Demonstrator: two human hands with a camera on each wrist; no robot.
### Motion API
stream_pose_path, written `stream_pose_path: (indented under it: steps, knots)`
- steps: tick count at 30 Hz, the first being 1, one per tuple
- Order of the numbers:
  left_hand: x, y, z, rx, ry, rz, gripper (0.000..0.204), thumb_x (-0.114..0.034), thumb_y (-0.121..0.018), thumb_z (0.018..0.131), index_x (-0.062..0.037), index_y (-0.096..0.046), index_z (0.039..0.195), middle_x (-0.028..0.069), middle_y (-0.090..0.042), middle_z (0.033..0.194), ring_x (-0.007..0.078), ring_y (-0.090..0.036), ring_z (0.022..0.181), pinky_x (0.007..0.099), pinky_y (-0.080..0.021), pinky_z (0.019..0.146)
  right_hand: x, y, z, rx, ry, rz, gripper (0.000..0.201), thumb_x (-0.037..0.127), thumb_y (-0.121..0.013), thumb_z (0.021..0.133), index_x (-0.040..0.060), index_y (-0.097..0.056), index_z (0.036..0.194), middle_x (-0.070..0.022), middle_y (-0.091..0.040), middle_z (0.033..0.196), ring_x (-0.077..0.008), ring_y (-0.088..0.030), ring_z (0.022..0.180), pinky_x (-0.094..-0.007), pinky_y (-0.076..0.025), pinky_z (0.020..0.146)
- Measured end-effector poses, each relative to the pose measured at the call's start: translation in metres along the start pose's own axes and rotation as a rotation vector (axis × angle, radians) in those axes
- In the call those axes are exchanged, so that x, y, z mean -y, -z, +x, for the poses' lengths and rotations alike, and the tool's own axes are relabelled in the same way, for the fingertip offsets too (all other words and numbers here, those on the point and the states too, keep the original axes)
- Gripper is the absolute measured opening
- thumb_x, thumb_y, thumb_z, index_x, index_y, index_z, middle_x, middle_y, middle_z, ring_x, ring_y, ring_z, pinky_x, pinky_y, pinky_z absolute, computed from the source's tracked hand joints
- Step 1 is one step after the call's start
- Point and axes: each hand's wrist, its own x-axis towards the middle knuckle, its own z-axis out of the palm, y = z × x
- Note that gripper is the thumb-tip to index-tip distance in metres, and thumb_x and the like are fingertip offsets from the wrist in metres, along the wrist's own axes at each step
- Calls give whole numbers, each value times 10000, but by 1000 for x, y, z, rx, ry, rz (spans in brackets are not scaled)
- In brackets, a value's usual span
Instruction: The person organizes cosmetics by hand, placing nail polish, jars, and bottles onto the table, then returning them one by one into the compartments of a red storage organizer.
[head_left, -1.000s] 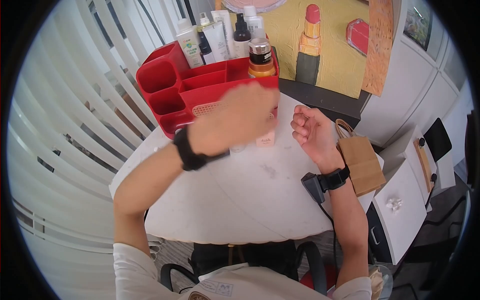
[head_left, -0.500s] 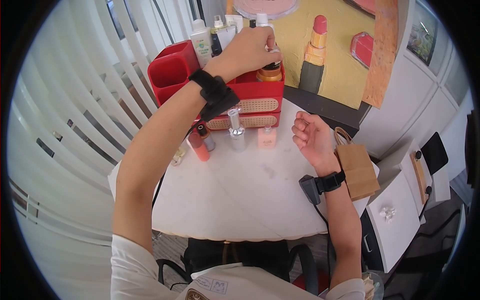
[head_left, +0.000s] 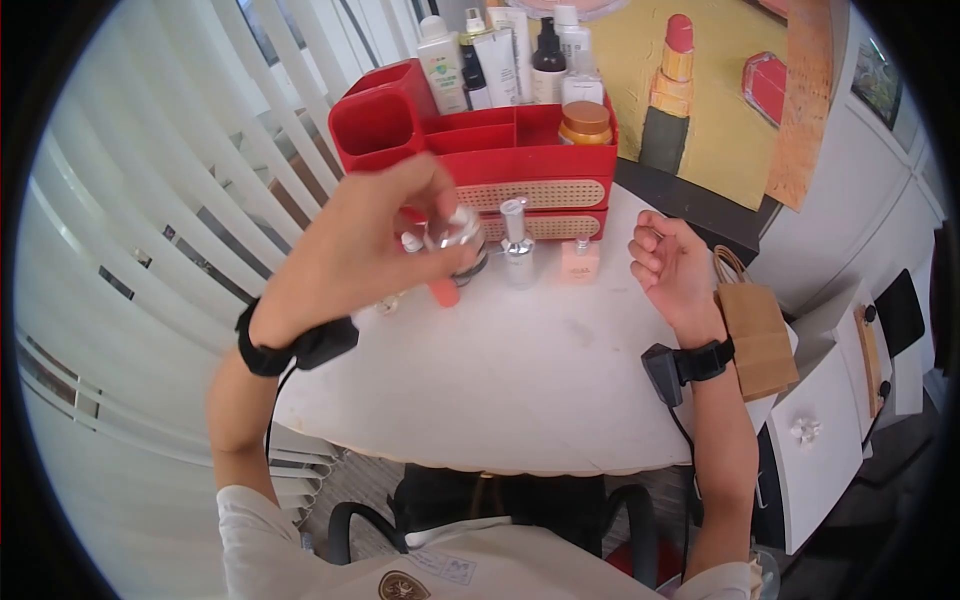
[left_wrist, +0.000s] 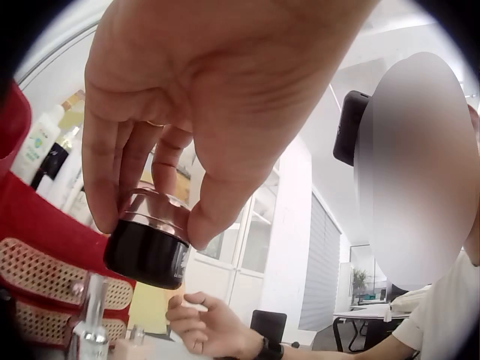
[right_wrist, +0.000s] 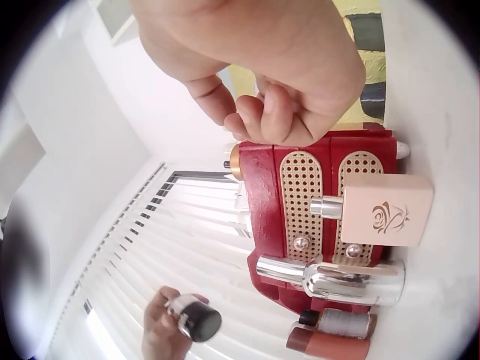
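Note:
My left hand [head_left: 355,240] pinches a black jar by its silver lid [head_left: 452,236] between thumb and fingers, in the air over the table's left part. The left wrist view shows the black jar [left_wrist: 146,253] slightly tilted, hanging below the fingertips. Behind the hand stands the red organizer [head_left: 540,165]. In front of it are a silver pump bottle [head_left: 516,250], a pink perfume bottle [head_left: 579,264] and a coral tube [head_left: 444,293], partly covered by the hand. My right hand [head_left: 672,265], fingers loosely curled, holds nothing, right of the pink bottle.
Several bottles and tubes, among them a white bottle [head_left: 442,66], stand in the organizer's back, with an amber jar [head_left: 585,124] at its right. A paper bag [head_left: 757,335] is beside my right wrist. A lipstick painting [head_left: 730,150] stands behind. White blinds [head_left: 130,300] hang at left.
My left hand has taken the black jar off the amber jar in the organizer and moved it down and left, over the table. My right hand keeps its pose; the head view has shifted.

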Motion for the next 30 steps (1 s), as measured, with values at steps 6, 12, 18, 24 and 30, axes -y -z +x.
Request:
stream_pose_path:
  steps: [6,12,18,24,30]
  knots:
    - [42,-7,-67,-8,194,10,302,-66,-790,759,-35,-553,942,39,-673,917,127,-650,828,313,-553,796,-1,1,0,4,7,-22,178,227,-554,928,57,-571,978,37,-464,715,-61,-382,572,-207,-284,479]
    - [97,-4,-114,-81,441,-32,351,-38,-803,718,-32,-569,978,27,-673,903,129,-659,834,316,-560,795,0,-6,-3,2,9,-32,175,232,-556,934,62,-568,972,36,-458,710,-62,-382,569,-206,-290,477]
    - [141,-27,-135,-15,315,8,318,-84,-785,728,-27,-579,963,82,-664,857,217,-672,786,323,-549,797,-2,-8,-3,-13,3,-61,168,228,-551,941,62,-558,968,33,-449,706,-61,-378,566,-207,-293,470]
    - [133,-21,-130,-41,191,409,394,-173,-797,710,-49,-597,1026,61,-666,853,224,-633,904,355,-501,837,-2,-1,1,-30,12,-51,167,224,-553,936,58,-561,962,28,-449,699,-68,-375,563,-210,-293,468]
    - [165,-21,-126,15,204,371,367,-229,-794,696,-44,-647,976,56,-638,834,208,-607,841,324,-478,758,-2,1,0,0,2,-31,166,221,-560,929,57,-563,957,27,-446,698,-71,-370,562,-214,-294,470]
